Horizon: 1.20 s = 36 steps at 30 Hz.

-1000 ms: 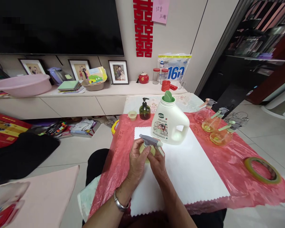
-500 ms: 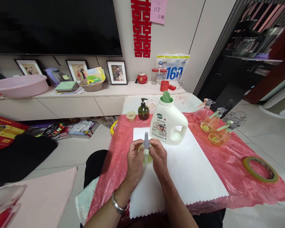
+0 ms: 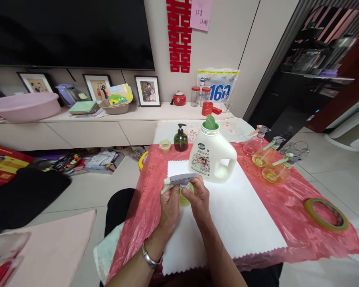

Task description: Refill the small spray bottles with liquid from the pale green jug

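Both hands are on a small spray bottle (image 3: 184, 200) with yellowish-green liquid, above the white scalloped mat (image 3: 239, 223). Its grey trigger head (image 3: 182, 178) lies crosswise, with the pale nozzle pointing left. My left hand (image 3: 170, 207) is closed at the neck and trigger side, fingers partly hidden behind the head. My right hand (image 3: 200, 199) grips the neck and the back of the head, thumb in front. Just beyond stands a white detergent jug (image 3: 214, 159) with its mouth open and a green spout (image 3: 210, 122) inside.
A dark green pump bottle (image 3: 181, 140) and a small cup (image 3: 165, 146) stand behind the mat. Several spray bottles (image 3: 277, 172) line the right side of the red plastic cover (image 3: 266, 199). A tape roll (image 3: 309, 209) lies near the right edge.
The trigger head has turned from pointing toward me to pointing left. My right hand has shifted its grip, with the thumb now across the bottle's neck.
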Each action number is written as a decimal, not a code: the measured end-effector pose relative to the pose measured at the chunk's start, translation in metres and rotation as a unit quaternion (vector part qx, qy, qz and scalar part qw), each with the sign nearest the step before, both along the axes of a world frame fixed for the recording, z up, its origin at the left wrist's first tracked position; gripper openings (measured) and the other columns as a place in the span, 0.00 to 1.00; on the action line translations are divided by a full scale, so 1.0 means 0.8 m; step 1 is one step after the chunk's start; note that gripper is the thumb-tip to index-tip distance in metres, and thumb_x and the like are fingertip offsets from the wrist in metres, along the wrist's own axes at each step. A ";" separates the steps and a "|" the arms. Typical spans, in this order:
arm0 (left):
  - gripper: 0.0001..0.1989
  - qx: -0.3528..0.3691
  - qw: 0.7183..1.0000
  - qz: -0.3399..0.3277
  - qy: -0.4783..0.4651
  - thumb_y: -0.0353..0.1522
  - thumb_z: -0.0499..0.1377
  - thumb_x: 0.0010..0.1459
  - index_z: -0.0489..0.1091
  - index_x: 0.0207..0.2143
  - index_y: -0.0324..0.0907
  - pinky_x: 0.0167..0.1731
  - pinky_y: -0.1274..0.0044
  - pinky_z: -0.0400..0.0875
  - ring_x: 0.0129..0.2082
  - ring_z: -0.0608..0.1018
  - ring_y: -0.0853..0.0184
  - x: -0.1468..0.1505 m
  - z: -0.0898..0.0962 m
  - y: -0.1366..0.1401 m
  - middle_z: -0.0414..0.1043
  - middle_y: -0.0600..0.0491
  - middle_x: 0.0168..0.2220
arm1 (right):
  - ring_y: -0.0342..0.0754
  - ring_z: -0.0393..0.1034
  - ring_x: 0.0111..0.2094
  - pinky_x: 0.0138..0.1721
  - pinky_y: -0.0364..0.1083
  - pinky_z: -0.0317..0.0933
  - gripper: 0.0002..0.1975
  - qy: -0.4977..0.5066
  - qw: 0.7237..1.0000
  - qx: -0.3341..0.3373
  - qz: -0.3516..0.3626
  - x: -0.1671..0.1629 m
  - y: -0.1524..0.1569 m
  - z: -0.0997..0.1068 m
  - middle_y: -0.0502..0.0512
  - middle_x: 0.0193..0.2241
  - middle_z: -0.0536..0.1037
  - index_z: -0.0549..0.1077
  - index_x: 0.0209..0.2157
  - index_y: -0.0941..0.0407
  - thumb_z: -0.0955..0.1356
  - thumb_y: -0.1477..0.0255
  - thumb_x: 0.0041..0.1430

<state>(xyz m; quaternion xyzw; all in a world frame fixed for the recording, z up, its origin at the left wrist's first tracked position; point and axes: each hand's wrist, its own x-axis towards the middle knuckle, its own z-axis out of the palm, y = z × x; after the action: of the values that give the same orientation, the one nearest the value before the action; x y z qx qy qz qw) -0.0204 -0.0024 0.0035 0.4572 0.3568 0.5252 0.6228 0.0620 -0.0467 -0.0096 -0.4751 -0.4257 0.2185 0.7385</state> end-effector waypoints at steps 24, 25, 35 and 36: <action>0.17 0.089 0.994 -0.031 0.061 0.43 0.67 0.55 0.75 0.43 0.43 0.51 0.69 0.69 0.46 0.76 0.60 -0.008 -0.007 0.003 0.76 0.50 0.42 | 0.51 0.63 0.52 0.55 0.47 0.59 0.16 -0.072 0.997 -0.027 -0.018 -0.005 -0.006 0.009 0.55 0.48 0.68 0.76 0.55 0.51 0.69 0.64 0.67; 0.17 0.095 0.993 -0.031 0.065 0.44 0.66 0.55 0.76 0.43 0.43 0.52 0.68 0.69 0.47 0.76 0.59 -0.008 -0.006 0.003 0.76 0.49 0.43 | 0.51 0.62 0.53 0.56 0.47 0.59 0.18 -0.069 0.997 -0.031 -0.008 -0.003 -0.007 0.009 0.55 0.49 0.67 0.75 0.56 0.51 0.69 0.64 0.67; 0.16 0.134 0.988 -0.020 0.074 0.46 0.63 0.60 0.80 0.41 0.45 0.53 0.68 0.71 0.49 0.77 0.58 -0.003 0.002 -0.004 0.76 0.48 0.44 | 0.54 0.58 0.56 0.62 0.52 0.54 0.26 -0.066 0.995 -0.060 0.038 0.006 -0.012 0.018 0.58 0.51 0.66 0.72 0.63 0.52 0.63 0.52 0.73; 0.17 0.138 0.988 -0.014 0.075 0.47 0.62 0.60 0.80 0.41 0.45 0.52 0.68 0.72 0.48 0.78 0.58 -0.003 0.002 -0.005 0.76 0.48 0.44 | 0.54 0.59 0.55 0.61 0.51 0.55 0.26 -0.065 0.996 -0.058 0.034 0.005 -0.011 0.017 0.57 0.50 0.66 0.73 0.62 0.52 0.64 0.52 0.72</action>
<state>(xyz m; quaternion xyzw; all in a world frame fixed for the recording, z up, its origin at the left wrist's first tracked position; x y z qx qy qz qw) -0.0228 -0.0062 0.0049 0.5815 0.3200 0.5252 0.5326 0.0662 -0.0556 0.0042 -0.5156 -0.4754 0.2360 0.6726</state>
